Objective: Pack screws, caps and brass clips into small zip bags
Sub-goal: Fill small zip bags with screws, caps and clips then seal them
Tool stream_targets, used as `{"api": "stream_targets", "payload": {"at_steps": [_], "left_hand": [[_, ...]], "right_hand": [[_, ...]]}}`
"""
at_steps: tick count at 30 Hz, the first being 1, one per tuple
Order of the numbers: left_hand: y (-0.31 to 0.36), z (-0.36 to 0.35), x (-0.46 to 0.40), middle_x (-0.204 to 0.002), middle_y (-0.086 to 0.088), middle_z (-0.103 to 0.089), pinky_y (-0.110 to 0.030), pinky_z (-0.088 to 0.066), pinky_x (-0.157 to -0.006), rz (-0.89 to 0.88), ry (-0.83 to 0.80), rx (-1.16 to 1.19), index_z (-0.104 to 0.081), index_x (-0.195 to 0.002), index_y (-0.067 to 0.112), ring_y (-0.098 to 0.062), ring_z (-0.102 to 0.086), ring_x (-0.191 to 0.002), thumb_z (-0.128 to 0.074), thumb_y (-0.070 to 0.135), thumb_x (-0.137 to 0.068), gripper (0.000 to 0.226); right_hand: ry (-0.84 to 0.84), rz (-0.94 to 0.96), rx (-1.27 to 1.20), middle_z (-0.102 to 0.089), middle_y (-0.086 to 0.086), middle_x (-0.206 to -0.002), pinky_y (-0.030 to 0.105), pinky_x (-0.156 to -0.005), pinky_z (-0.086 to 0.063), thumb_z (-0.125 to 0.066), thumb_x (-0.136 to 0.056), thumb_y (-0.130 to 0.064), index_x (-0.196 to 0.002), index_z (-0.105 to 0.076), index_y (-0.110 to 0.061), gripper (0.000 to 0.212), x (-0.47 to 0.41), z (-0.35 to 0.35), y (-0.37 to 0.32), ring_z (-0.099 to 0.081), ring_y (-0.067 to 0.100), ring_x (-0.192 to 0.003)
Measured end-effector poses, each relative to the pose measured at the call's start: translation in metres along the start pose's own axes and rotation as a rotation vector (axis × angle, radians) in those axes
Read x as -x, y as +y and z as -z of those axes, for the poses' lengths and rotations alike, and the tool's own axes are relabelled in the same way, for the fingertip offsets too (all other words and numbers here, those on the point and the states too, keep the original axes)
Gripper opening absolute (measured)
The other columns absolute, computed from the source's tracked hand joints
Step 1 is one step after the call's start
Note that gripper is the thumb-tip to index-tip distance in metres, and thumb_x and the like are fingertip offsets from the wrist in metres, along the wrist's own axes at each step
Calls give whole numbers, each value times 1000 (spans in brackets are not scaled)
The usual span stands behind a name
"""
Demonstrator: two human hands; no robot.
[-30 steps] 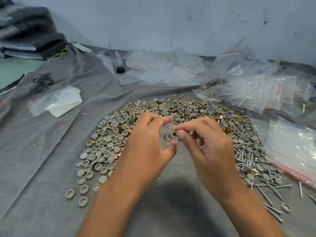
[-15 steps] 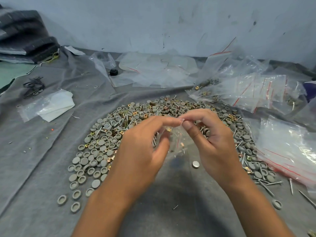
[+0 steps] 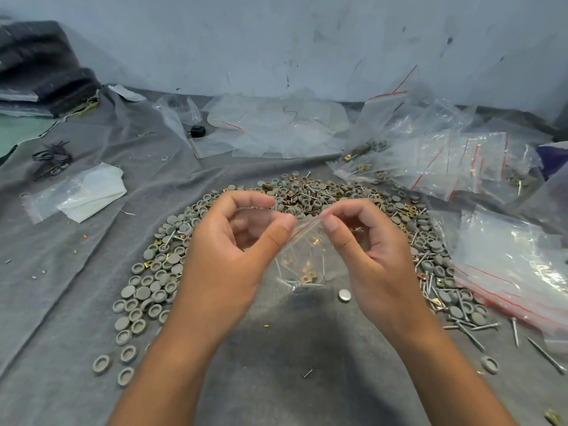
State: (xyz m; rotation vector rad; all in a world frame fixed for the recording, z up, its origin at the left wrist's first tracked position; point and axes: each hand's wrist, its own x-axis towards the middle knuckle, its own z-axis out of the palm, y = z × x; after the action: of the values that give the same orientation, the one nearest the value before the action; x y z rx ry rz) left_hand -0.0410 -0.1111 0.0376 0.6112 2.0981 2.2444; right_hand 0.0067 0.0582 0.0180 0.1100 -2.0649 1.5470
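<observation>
The small zip bag (image 3: 302, 259) had dropped lower between the hands, now hanging above the grey surface (image 3: 276, 364) with screws and brass clips inside. Left hand (image 3: 227, 256) and right hand (image 3: 373, 256) each pinched its red-lined top, likely sealing it. A loose cap (image 3: 344, 295) lay beneath; the parts heap (image 3: 307, 198) crowded behind.

Hanging mid-cloth: clear zip bag (image 3: 302, 256) holding screws, brass clips; sprawling toward far edge: grey caps (image 3: 159, 265) heap.
</observation>
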Motion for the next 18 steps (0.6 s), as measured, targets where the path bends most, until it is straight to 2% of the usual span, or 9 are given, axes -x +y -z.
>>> {"api": "stream_targets", "payload": {"at_steps": [2,5,9,14,18], "left_hand": [[0,-3,3,-96,5,-77,-28,-56,-81,-54,-30,-128,-62,-107,28,-14,-74,-93,-85,41,-73,43],[-1,-8,5,-92,11,-77,-32,-55,-84,-134,1,-247,-62,-105,32,-15,-73,-92,-84,34,-75,38],[-1,-11,6,-89,12,-76,-36,-52,-87,-162,20,-249,-61,-105,34,-13,-72,-94,-82,31,-79,34],[-1,-12,5,-90,8,-76,-25,-53,-86,-197,41,-209,-62,-105,33,-15,-73,-92,-81,25,-80,33],[-2,-11,5,-90,8,-76,-18,-52,-83,-199,37,-228,-61,-106,36,-14,-73,-91,-81,27,-79,35]], "right_hand": [[14,-3,25,-62,-8,-91,29,-73,-47,-59,-99,-35,-96,-65,-32,8,0,-1,-1,-60,14,-83],[-3,-9,36,-62,-10,-91,33,-75,-48,-57,-99,-35,-95,-64,-30,10,1,-3,-3,-59,15,-86],[-24,-11,58,-57,-16,-90,28,-74,-44,-53,-99,-38,-94,-61,-32,12,3,-4,-5,-56,12,-85],[-35,-37,12,-61,-11,-94,31,-78,-48,-54,-96,-42,-97,-63,-30,14,5,-5,-7,-60,16,-91],[-47,-41,43,-63,-9,-95,25,-80,-46,-61,-96,-37,-97,-65,-25,13,5,-4,-8,-61,18,-94]]}}
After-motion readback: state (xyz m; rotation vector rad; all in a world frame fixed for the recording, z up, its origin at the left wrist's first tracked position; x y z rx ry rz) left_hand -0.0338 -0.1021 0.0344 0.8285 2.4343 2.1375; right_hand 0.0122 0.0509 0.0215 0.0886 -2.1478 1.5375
